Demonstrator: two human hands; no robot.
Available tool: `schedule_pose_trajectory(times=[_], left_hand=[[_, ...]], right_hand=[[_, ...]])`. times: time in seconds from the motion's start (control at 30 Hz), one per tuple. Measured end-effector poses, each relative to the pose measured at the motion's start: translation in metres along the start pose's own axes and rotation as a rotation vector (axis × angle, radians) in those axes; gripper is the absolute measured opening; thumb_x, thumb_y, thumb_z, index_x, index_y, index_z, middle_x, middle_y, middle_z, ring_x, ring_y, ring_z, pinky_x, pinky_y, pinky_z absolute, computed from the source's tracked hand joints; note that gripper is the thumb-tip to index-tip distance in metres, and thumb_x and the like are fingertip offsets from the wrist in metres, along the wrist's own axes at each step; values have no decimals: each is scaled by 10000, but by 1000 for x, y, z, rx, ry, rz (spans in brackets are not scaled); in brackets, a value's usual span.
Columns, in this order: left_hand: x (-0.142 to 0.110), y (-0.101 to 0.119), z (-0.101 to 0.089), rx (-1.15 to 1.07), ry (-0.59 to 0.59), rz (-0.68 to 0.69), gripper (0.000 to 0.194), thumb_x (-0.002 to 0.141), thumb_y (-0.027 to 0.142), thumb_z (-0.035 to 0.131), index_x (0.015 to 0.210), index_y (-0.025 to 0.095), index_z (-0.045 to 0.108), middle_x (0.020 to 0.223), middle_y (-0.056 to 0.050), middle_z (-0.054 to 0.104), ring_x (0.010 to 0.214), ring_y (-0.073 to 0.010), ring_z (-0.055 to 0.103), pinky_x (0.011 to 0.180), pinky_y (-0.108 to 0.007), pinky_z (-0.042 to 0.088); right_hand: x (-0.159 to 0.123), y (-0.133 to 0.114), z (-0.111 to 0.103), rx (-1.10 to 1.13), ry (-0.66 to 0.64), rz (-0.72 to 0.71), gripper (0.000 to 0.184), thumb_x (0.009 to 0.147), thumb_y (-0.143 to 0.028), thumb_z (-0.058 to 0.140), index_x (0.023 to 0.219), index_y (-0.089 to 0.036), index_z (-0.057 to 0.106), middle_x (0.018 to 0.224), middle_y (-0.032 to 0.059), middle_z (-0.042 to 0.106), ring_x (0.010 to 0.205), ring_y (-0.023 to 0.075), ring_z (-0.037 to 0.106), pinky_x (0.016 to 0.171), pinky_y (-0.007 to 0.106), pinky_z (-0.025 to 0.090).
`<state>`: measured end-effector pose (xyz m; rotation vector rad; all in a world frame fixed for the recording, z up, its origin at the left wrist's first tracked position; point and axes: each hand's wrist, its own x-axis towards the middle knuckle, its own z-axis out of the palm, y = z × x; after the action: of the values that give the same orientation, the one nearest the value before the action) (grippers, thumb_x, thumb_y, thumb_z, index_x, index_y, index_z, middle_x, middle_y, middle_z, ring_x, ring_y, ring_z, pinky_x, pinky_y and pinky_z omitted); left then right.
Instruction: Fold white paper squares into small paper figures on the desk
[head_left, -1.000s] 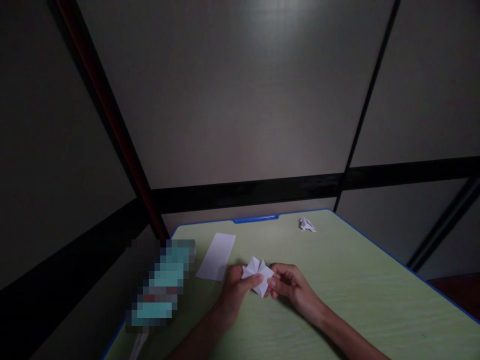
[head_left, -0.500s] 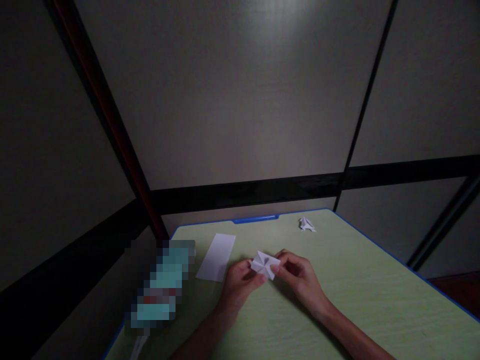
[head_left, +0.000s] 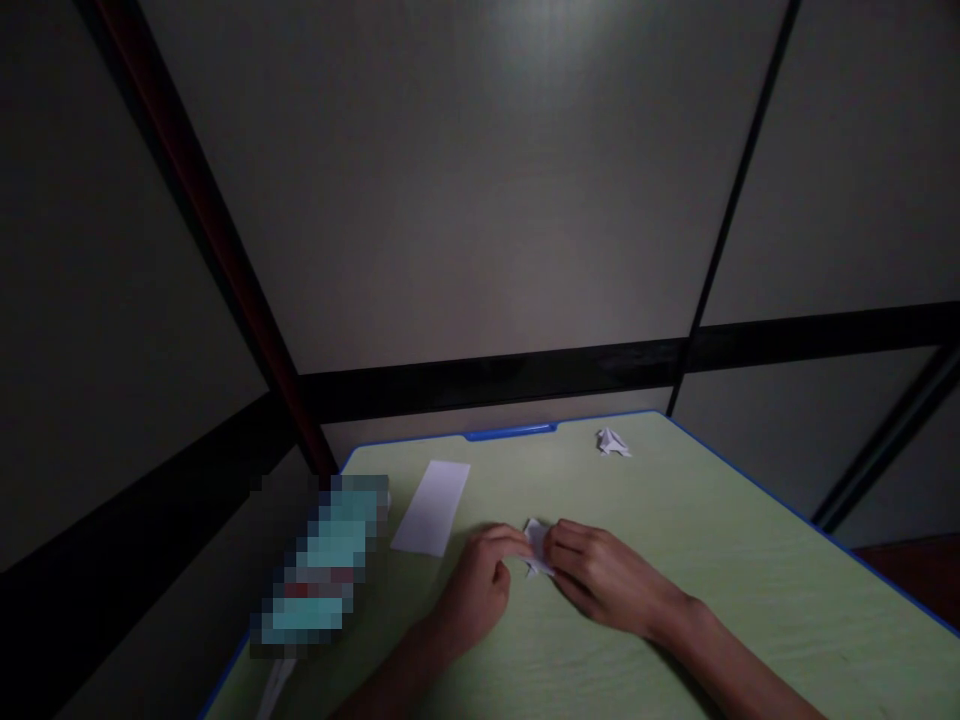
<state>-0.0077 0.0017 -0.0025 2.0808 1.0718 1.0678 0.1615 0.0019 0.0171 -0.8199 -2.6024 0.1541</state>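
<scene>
A small folded white paper piece (head_left: pixel 536 545) lies on the green table (head_left: pixel 712 560), mostly covered by my fingers. My left hand (head_left: pixel 484 575) pinches its left edge with curled fingers. My right hand (head_left: pixel 600 575) presses down on its right side, fingers bent over it. Both hands rest low on the tabletop, fingertips nearly touching.
A flat white paper strip (head_left: pixel 431 507) lies left of my hands. A small crumpled or folded paper figure (head_left: pixel 613 441) sits near the table's far edge. A blurred teal object (head_left: pixel 322 565) occupies the left edge. Grey wall panels with dark frames rise behind the table.
The paper piece, held up and spread open between both hands before, has been brought down to the table and flattened under my fingers.
</scene>
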Motion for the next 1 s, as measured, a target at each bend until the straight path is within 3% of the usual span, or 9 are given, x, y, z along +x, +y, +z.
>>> schedule_pose_trajectory(times=[0.2,0.37,0.5,0.63,1.0], left_hand=[[-6,-2,-1,143,-72,71,462,505,-78,318,754,164,623,825,-47,611,835,-160,509,783,-296,381],[-10,-7,-6,196,-158,163,442,570,-75,333,809,179,605,917,-41,599,889,-149,499,812,-293,373],[-13,-18,-5,199,-129,197,408,636,-54,320,835,182,588,955,-42,584,938,-144,480,828,-297,363],[-14,-25,-3,212,-140,205,403,644,-48,319,832,189,585,957,-40,582,950,-142,478,828,-295,365],[-10,-1,-11,221,-211,200,453,616,-62,317,896,187,572,964,-38,572,914,-146,474,821,-289,359]], right_hand=[[1,-5,-5,16,-27,18,173,768,-173,387,807,-153,554,764,68,547,720,171,466,640,274,359],[4,-7,-5,191,17,116,211,778,-129,367,737,-166,571,733,43,543,708,146,487,637,242,368],[6,-5,-1,301,54,200,219,768,-114,369,667,-158,558,683,26,522,623,125,492,564,215,371],[8,1,4,263,80,248,193,739,-91,388,649,-157,546,657,20,520,602,123,489,545,206,353],[11,4,14,251,147,353,125,658,-69,440,627,-157,523,621,12,528,570,121,470,520,198,319]])
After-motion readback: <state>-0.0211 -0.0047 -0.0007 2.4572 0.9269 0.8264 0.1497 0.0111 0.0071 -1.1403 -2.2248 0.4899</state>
